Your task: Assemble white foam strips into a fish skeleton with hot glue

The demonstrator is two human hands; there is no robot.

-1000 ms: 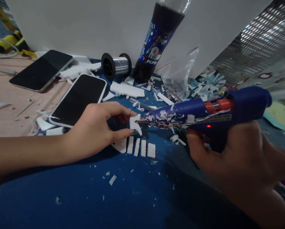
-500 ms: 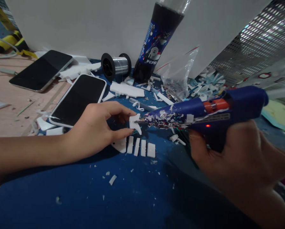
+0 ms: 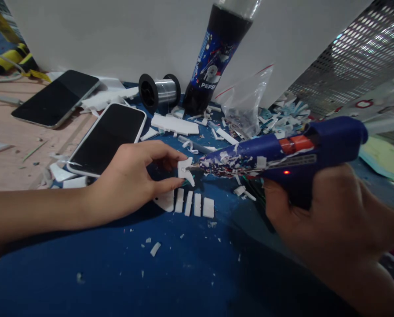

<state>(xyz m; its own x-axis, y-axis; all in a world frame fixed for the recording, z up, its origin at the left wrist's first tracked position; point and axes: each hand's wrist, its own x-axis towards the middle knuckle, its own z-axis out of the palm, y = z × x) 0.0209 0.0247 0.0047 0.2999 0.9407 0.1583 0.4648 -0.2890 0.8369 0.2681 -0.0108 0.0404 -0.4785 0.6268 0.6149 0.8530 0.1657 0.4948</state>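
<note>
Between thumb and fingers, my left hand pinches a small white tail-shaped piece above the blue work surface. My right hand is wrapped round a blue hot glue gun, whose red light is lit. The gun's nozzle meets the face of the white piece, where a small clear blob shows. Just below lie several white strips in a row, with a small white rectangle at the right end. A rounded white piece with a dark dot lies at the left end, partly hidden by my left hand.
Two phones, one dark and one white-edged, lie at the left. Behind stand a spool of wire, a Pepsi bottle and a clear zip bag. White and blue scraps are heaped at the back right.
A small clear blob now shows on the white piece at the nozzle tip. Both hands stay almost still; the whole view has shifted very slightly.
</note>
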